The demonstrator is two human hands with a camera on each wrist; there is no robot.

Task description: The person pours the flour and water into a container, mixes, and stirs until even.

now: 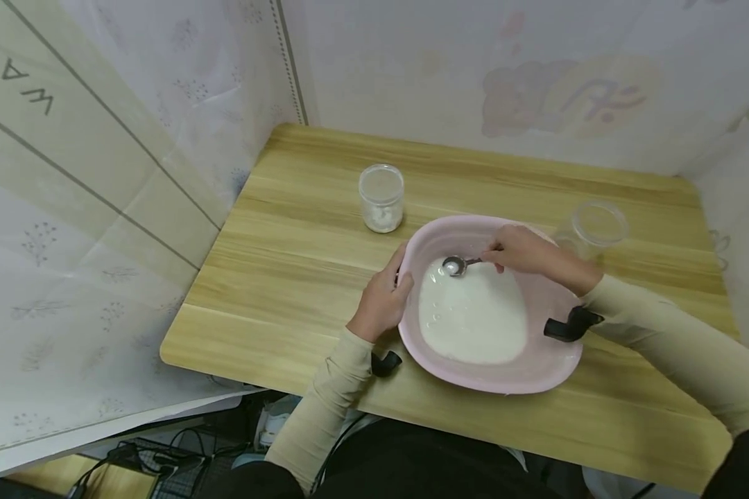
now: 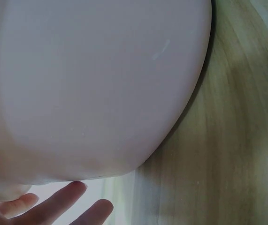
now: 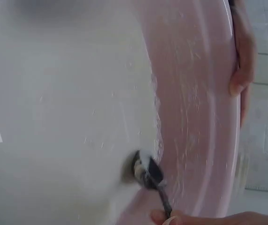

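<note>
A pink basin [image 1: 552, 360] stands on the wooden table, holding a pool of milky white liquid [image 1: 474, 326]. At its left side my left hand [image 1: 382, 299] grips the rim, thumb over the edge and fingers along the outer wall. In the left wrist view some of those fingers [image 2: 61, 201] show against the basin's outside. My right hand [image 1: 524, 249] reaches over the far rim and pinches the handle of a metal spoon [image 1: 454, 266]. A bit of white stuff lies in the spoon's bowl, close over the liquid near the basin's wall.
Behind the basin to the left is a clear lidded jar [image 1: 381, 201] with white contents low inside. A clear jar [image 1: 599, 223] stands to the right, partly hidden behind my right forearm. Patterned sheets [image 1: 412, 69] hang around the wooden table [image 1: 274, 277].
</note>
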